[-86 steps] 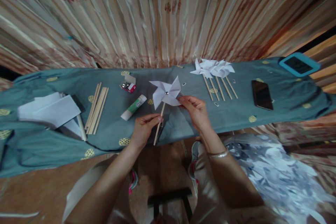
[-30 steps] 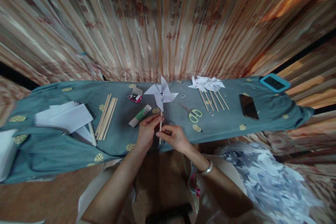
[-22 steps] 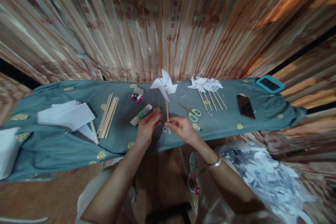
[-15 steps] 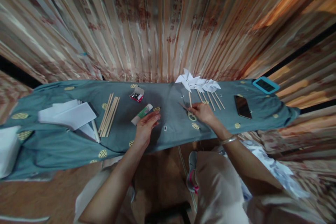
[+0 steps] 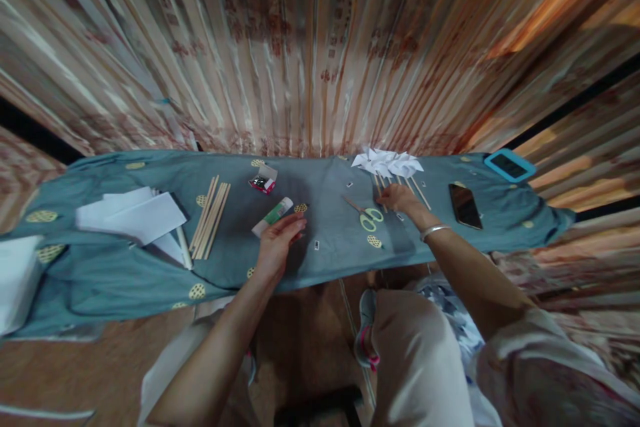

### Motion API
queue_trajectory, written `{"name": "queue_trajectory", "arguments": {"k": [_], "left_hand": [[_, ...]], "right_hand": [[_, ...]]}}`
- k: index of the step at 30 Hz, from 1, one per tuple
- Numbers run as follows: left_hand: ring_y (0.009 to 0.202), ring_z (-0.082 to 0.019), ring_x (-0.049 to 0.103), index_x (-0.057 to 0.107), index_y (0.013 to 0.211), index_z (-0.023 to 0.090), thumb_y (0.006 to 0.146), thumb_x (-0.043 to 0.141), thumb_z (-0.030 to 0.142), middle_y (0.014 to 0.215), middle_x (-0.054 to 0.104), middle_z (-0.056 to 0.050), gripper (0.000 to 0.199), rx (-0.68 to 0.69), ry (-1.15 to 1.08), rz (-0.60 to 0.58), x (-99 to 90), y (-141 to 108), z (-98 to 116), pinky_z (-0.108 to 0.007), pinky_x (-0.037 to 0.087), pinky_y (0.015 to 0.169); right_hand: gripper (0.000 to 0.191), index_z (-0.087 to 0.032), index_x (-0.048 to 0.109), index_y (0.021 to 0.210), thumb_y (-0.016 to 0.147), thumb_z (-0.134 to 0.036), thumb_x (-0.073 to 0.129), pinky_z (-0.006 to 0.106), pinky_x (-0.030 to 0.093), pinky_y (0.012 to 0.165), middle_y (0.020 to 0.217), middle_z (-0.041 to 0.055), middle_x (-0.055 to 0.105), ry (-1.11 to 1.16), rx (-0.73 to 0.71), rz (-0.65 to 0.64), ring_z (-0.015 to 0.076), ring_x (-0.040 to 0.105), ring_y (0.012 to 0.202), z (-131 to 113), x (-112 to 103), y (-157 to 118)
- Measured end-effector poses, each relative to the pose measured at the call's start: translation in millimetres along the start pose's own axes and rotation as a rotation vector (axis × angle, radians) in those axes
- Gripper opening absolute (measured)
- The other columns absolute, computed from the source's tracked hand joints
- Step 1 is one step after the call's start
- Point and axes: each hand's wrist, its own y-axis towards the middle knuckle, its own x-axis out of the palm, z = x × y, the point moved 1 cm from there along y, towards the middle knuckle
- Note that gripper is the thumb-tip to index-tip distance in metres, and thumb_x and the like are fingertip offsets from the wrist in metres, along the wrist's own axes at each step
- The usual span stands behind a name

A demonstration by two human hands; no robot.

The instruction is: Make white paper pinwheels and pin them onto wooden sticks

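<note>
My right hand (image 5: 399, 200) is closed around the wooden stick of a white paper pinwheel (image 5: 371, 161) at the left of a row. Other pinwheels (image 5: 403, 163) lie beside it, their paper heads overlapping and sticks pointing toward me. Just left of that hand are scissors (image 5: 370, 220) with pale green handles. My left hand (image 5: 280, 240) holds nothing, its fingers loosely stretched out and apart. It hovers by a green and white glue stick (image 5: 276, 212), partly covering its near end. Behind this stands an opened small red box (image 5: 263, 180) with shiny bits inside.
Several loose wooden sticks (image 5: 213, 220) lie left of centre, beside a white tube-like stick (image 5: 184, 248) and folded white paper sheets (image 5: 135, 213). A dark phone (image 5: 465, 205) and a blue-framed device (image 5: 510, 165) are at right. Curtains (image 5: 320, 47) hang behind the cloth-covered table (image 5: 330, 260).
My right hand has moved right with the pinwheel, whose head has come down among the others in the row. The scissors' handles are uncovered. My left hand has stayed in place.
</note>
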Motion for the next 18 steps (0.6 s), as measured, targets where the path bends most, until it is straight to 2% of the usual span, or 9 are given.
{"name": "queue_trajectory", "arguments": {"k": [4, 8, 13, 15, 18], "left_hand": [[0.080, -0.017, 0.067, 0.078, 0.087, 0.017, 0.053, 0.089, 0.036, 0.087, 0.077, -0.008, 0.041, 0.005, 0.001, -0.004, -0.4, 1, -1, -0.026, 0.049, 0.072], [0.079, -0.016, 0.067, 0.078, 0.086, 0.017, 0.052, 0.089, 0.036, 0.087, 0.078, -0.008, 0.040, 0.008, -0.004, -0.006, -1.0, 0, -1, -0.025, 0.049, 0.071], [0.079, -0.016, 0.067, 0.078, 0.085, 0.018, 0.052, 0.089, 0.037, 0.086, 0.077, -0.008, 0.040, 0.002, 0.008, -0.006, -2.1, -1, 0, -0.025, 0.049, 0.070], [0.078, -0.016, 0.067, 0.078, 0.084, 0.018, 0.052, 0.089, 0.037, 0.086, 0.077, -0.008, 0.039, 0.005, 0.007, -0.006, -2.2, -1, 0, -0.024, 0.049, 0.069], [0.075, -0.015, 0.067, 0.079, 0.082, 0.018, 0.052, 0.088, 0.036, 0.082, 0.077, -0.007, 0.036, 0.029, 0.009, -0.004, -2.2, -2, 0, -0.024, 0.049, 0.067]], "right_hand": [[0.025, -0.010, 0.076, 0.097, 0.085, -0.029, 0.065, 0.030, 0.049, 0.074, 0.094, 0.0161, 0.075, 0.011, 0.037, -0.104, 0.0238, 0.070, 0.088, -1, -2, 5], [0.025, -0.010, 0.077, 0.093, 0.086, -0.030, 0.064, 0.032, 0.051, 0.075, 0.085, 0.0164, 0.075, 0.021, 0.047, -0.130, 0.0256, 0.071, 0.086, -1, -5, 5], [0.034, -0.003, 0.069, 0.109, 0.087, -0.029, 0.065, 0.044, 0.050, 0.088, 0.109, 0.0287, 0.070, -0.003, 0.054, 0.012, 0.0364, 0.067, 0.107, -5, -14, -12], [0.036, 0.000, 0.066, 0.114, 0.091, -0.027, 0.060, 0.046, 0.049, 0.091, 0.112, 0.0327, 0.067, 0.003, 0.023, 0.090, 0.0387, 0.065, 0.112, -14, -15, -26], [0.033, -0.009, 0.069, 0.111, 0.096, -0.033, 0.051, 0.041, 0.051, 0.085, 0.104, 0.0245, 0.072, 0.074, -0.109, 0.150, 0.0335, 0.070, 0.101, -46, -6, -50]]}}
